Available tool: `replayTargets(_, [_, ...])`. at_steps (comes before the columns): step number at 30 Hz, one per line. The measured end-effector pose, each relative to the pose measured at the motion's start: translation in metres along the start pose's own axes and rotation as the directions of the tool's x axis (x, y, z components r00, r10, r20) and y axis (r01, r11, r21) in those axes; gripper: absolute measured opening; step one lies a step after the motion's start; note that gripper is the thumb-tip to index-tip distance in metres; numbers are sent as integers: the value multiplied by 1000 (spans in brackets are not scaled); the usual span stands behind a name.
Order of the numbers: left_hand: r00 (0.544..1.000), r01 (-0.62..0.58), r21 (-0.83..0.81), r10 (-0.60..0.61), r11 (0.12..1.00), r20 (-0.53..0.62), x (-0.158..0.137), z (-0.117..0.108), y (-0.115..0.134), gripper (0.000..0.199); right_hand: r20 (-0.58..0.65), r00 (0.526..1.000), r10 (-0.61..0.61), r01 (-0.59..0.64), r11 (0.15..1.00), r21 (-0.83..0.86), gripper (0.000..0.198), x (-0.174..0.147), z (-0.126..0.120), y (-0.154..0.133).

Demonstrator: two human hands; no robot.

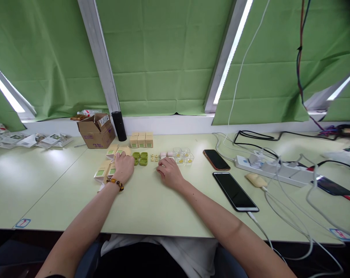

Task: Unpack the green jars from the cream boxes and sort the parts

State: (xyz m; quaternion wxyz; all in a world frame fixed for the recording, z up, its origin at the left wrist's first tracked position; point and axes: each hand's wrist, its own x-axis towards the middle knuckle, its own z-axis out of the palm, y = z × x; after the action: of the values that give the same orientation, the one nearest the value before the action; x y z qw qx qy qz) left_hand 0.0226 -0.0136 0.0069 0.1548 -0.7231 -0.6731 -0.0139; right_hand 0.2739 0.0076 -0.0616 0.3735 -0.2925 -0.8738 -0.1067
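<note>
My left hand, with a beaded bracelet at the wrist, is among small cream boxes with green labels. Its fingers are closed on the edge of a cream box, partly hidden behind them. More such boxes lie beside and under the wrist. Just right of this hand are green square cups in a block. My right hand rests on the table, its fingers loosely bent and slightly apart, holding nothing that I can see. Small pale-pink pieces, tiny yellowish pieces and clear cups lie near its fingertips.
Three cream boxes stand in a row behind. A cardboard box and a black cylinder are at the back left. Rightward lie two phones, a white power strip and tangled cables. Packets line the far left.
</note>
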Motion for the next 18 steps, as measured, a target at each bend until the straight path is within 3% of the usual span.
replayTargets(5, [988, 10, -195, -39, 981, -146, -4, -4, -4, 14, -10, 1000, 1, -1, 1000, 1, 20, 0, 1, 1])
replayTargets(7, [963, -33, -400, -78, 916, -258, -4, -10, -5, 11, -9, 1000, 3, -3, 1000, 2, 20, 0, 1, 1])
replayTargets(8, [946, -92, -541, -96, 836, -309, -5, -14, -5, 13, -8, 1000, 5, -5, 1000, 3, 20, 0, 1, 1])
replayTargets(9, [933, -178, -688, -101, 704, -345, -5, -19, -4, 17, -7, 1000, 8, -8, 1000, 4, 19, 0, 1, 1])
replayTargets(11, [917, -351, -889, -84, 295, -390, -7, -29, -1, 29, -5, 1000, 15, -15, 1000, 5, 19, 0, 0, 0])
replayTargets(13, [911, -413, -904, -62, -112, -409, -12, -39, 4, 40, -1, 1000, 21, -21, 1000, 7, 20, 0, 0, 0])
replayTargets(14, [913, -403, -881, -48, -249, -404, -15, -43, 8, 44, 0, 1000, 23, -23, 1000, 7, 20, 0, -1, -1])
replayTargets(16, [925, -353, -845, -15, -403, -379, -22, -50, 15, 48, -3, 1000, 23, -23, 1000, 7, 20, -1, -2, -1])
replayTargets(18, [940, -288, -829, 26, -480, -341, -30, -55, 22, 49, -8, 1000, 19, -19, 1000, 8, 19, -1, -3, -1])
